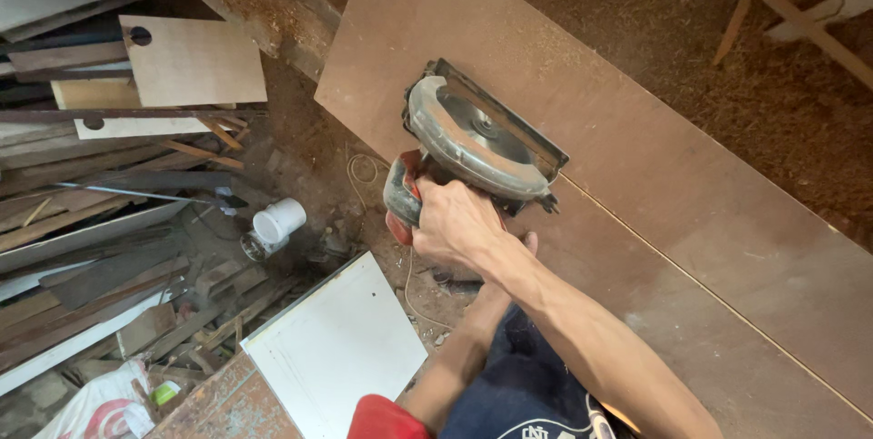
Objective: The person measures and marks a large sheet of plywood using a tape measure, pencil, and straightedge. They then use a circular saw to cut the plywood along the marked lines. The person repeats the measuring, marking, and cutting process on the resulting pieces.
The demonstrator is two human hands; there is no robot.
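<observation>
Our right hand (455,221) wrapped tight around the handle of a dusty grey circular saw (477,139) resting on the brown board (691,211); our left hand (527,243) sat mostly hidden, grip unclear.

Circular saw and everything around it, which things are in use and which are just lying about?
In use:
- circular saw
- brown board under it, cut line behind the saw
- right hand gripping the saw handle

Lying about:
- white panel
- white jar
- scrap wood pile
- board with a hole
</observation>
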